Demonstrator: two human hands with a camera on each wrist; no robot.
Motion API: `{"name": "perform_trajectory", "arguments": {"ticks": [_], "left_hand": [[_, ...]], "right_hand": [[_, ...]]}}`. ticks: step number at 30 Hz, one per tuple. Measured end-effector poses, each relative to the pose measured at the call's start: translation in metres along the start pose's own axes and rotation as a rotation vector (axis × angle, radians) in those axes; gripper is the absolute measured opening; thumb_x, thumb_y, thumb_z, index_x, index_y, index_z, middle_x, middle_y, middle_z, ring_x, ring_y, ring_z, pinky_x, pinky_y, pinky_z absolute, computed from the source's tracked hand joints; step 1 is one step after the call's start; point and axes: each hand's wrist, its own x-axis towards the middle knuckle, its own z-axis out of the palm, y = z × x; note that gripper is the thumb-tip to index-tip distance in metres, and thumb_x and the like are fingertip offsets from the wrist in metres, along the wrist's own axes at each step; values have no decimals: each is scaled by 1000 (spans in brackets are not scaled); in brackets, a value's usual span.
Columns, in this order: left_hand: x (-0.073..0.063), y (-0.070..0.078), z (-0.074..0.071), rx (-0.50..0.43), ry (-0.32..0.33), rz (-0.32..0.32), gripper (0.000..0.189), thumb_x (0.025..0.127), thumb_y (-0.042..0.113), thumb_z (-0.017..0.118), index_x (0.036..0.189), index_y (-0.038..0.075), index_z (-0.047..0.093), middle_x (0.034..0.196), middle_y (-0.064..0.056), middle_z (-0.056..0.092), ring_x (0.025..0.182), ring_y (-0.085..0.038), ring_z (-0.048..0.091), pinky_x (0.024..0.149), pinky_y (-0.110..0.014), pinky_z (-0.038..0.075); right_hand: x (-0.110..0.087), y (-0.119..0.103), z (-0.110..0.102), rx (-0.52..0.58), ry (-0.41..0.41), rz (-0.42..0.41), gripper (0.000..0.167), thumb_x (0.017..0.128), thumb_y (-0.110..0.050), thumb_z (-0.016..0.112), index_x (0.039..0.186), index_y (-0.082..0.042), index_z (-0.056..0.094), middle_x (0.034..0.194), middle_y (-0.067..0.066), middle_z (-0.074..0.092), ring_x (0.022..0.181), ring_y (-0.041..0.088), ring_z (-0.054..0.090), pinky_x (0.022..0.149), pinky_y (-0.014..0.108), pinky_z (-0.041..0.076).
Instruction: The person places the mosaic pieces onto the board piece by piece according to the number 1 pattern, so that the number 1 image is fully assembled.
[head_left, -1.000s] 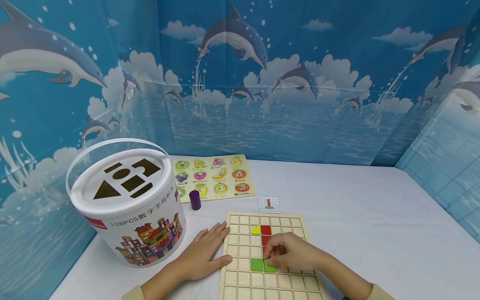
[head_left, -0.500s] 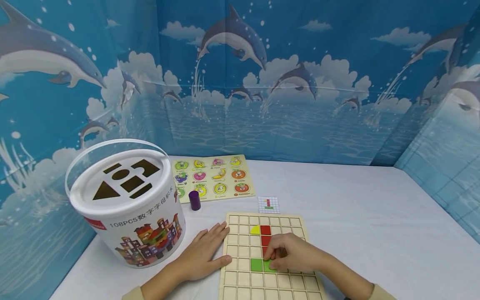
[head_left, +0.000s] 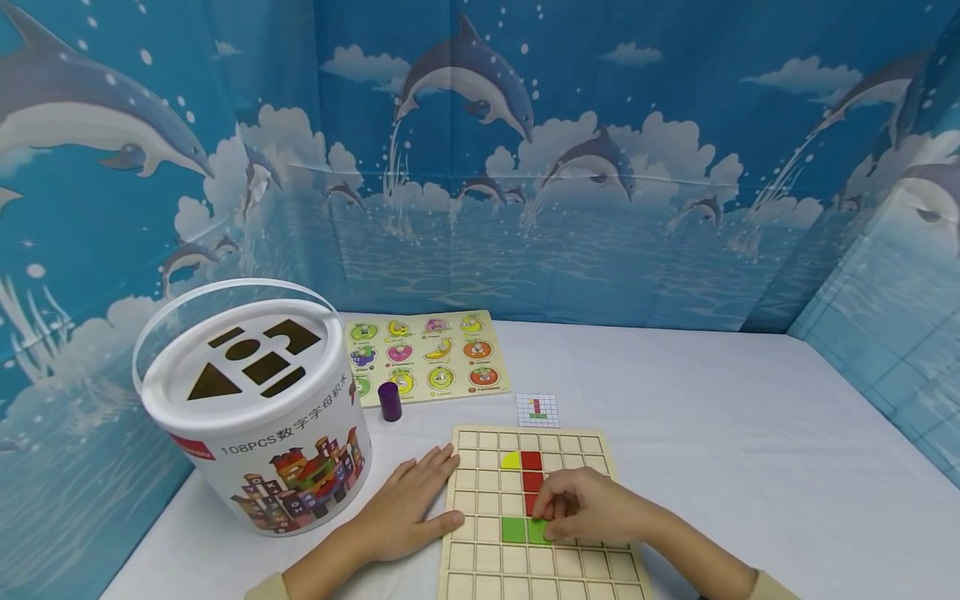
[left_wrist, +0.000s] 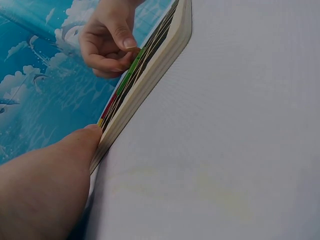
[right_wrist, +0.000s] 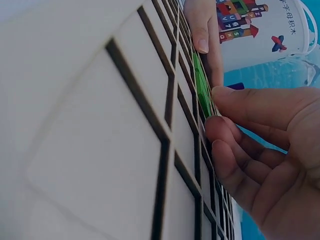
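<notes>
A wooden grid board (head_left: 487, 562) lies on the table. Set in it are a yellow quarter-round tile (head_left: 512, 461), a column of red square tiles (head_left: 531, 461) and green square tiles (head_left: 513, 530) lower down. My right hand (head_left: 588, 504) is over the board, thumb and curled fingers pinching at the right-hand green tile (head_left: 536, 528) and partly covering it. In the right wrist view, the fingertips sit at the end of the green strip (right_wrist: 201, 85). Fingers straight, my left hand (head_left: 408, 510) rests palm down at the board's left edge, thumb touching its rim.
A white lidded bucket (head_left: 277, 467) with shaped holes stands at left. Behind the board are a fruit puzzle board (head_left: 420, 358), a purple cylinder (head_left: 390, 402) and a small pattern card (head_left: 537, 410). A dolphin-print curtain (head_left: 480, 242) hangs at the back and sides.
My right hand's fingertips have shifted slightly to the right over the green tile, showing a little more of the red column. The left hand and the other things stay where they were.
</notes>
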Motion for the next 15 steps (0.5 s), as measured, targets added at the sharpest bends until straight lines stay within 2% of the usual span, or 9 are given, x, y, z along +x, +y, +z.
{"name": "perform_trajectory", "arguments": {"ticks": [6,15], "left_hand": [[0,0,0,-7,-12,-8,78,98,61,40,155,8,26,161,-8,20,147,-26,17,116,-54,13],[0,1,-1,-6,-12,-12,78,98,60,40,155,8,26,161,-8,20,147,-27,17,116,-53,12]], "right_hand": [[-5,-1,-5,25,4,36,14,84,-7,75,96,-9,69,86,-5,64,73,7,59,67,24,53],[-15,6,-13,61,-3,38,14,85,-11,75,97,-9,69,87,1,67,74,8,60,66,25,54]]}}
